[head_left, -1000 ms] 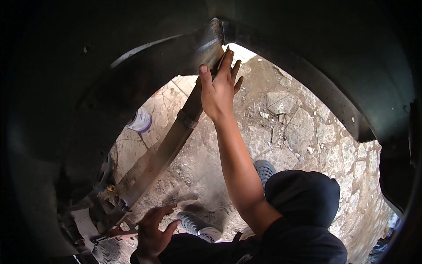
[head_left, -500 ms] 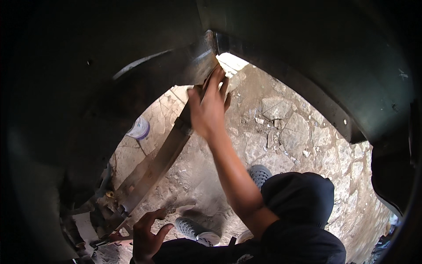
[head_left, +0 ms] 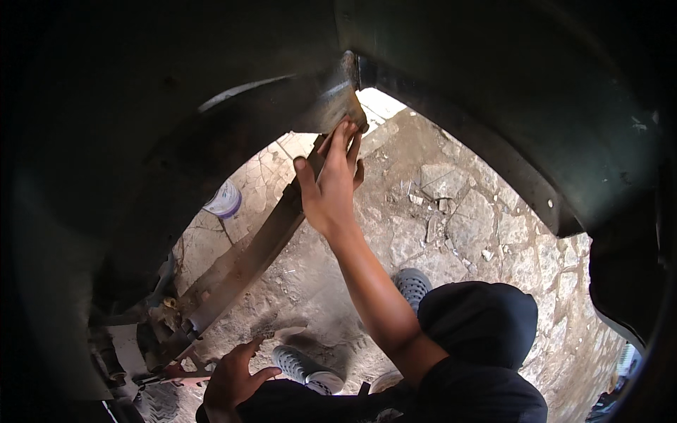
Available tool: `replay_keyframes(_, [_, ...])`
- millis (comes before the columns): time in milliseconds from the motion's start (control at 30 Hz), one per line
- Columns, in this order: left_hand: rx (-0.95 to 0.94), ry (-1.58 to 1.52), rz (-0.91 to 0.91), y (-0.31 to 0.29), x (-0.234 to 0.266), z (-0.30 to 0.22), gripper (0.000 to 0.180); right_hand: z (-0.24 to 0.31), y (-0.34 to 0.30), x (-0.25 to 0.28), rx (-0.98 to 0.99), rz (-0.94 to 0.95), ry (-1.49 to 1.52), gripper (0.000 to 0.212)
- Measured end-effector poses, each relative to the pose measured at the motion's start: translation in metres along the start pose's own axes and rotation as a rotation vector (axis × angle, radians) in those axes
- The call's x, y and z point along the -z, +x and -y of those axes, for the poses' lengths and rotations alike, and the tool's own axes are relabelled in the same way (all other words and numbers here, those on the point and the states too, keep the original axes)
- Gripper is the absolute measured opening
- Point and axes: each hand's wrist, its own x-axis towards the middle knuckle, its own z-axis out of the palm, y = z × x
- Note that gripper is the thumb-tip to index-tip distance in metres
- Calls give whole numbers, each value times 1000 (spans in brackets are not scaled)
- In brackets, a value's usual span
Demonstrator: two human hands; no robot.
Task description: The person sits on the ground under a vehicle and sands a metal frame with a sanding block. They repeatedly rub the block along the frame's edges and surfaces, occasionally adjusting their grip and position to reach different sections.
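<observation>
My right hand (head_left: 333,192) reaches up to the lower end of a metal panel edge (head_left: 338,106) with bare, brownish patches. Its fingers are stretched out and lie against that edge, the thumb held apart. A thin brownish strip shows beside the fingers, and I cannot make out whether it is a finger or a separate piece. Below the panel, a long dusty metal bar (head_left: 243,275) slants down to the left behind my wrist. My left hand (head_left: 233,378) hangs low near the bar's lower end, thumb and fingers apart, with nothing seen in it.
A dark curved body panel (head_left: 493,84) arches overhead and on both sides. A white and purple tub (head_left: 226,200) stands on the paving at left. Mechanical parts (head_left: 134,352) crowd the lower left. My grey shoes (head_left: 307,368) rest on dusty, broken stone ground (head_left: 444,233).
My right hand has slid slightly down along the panel edge, uncovering more of its brownish end. My left hand has shifted a little down and left. The view has moved slightly.
</observation>
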Motion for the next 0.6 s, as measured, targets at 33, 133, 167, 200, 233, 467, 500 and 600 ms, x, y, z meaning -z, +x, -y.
replay_keyframes(33, [-23,23,-43,0,2,-6,80,1,1,-2,4,-7,4,107])
replay_keyframes(133, [-80,12,-111,3,10,-32,78,-8,24,-3,-18,-72,12,108])
replay_keyframes(167, [-102,-26,-117,1,11,-37,77,-8,34,-1,-57,-78,8,108])
replay_keyframes(200, [-127,-61,-129,-1,15,-40,77,-4,39,1,-92,-88,8,108])
replay_keyframes(233, [-115,-81,-107,-3,18,-41,76,2,38,3,-108,-68,20,106])
replay_keyframes(467, [-133,-117,-37,-6,22,-46,71,-5,26,-11,-65,-89,-54,103])
replay_keyframes(500, [-161,-148,-8,-6,23,-51,71,-12,45,-1,-86,-130,-58,100])
replay_keyframes(600, [-188,-279,90,-12,23,-52,71,0,50,8,-149,-55,19,99])
